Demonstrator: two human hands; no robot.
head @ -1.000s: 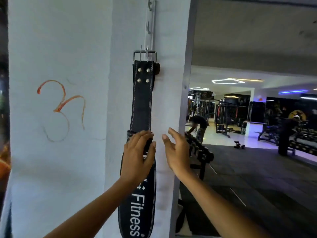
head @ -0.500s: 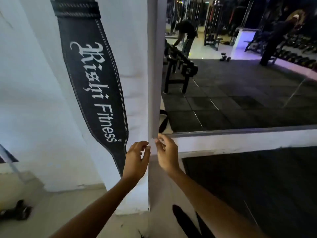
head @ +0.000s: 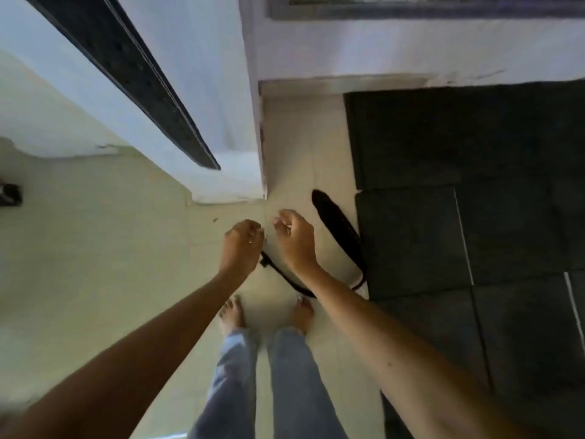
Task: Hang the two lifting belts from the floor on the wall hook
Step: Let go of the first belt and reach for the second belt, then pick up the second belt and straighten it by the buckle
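One black lifting belt [head: 133, 77] hangs down the white pillar, and its tapered end shows at the upper left. The wall hook is out of view. A second black belt [head: 340, 229] lies curled on the pale floor tiles just in front of my bare feet. My left hand [head: 242, 245] and my right hand [head: 294, 237] hover side by side above that floor belt, fingers loosely curled, holding nothing. My right forearm hides part of the belt's curve.
The white pillar corner [head: 261, 137] stands straight ahead. Dark rubber mats [head: 459, 201] cover the floor to the right. A small dark object [head: 9, 194] sits at the far left on the tiles [head: 95, 264]. My jeans-clad legs [head: 262, 375] are below.
My view has swung from the hanging belt and hook down to the floor. Both hands let go of the hung belt and dropped toward the second belt on the tiles.
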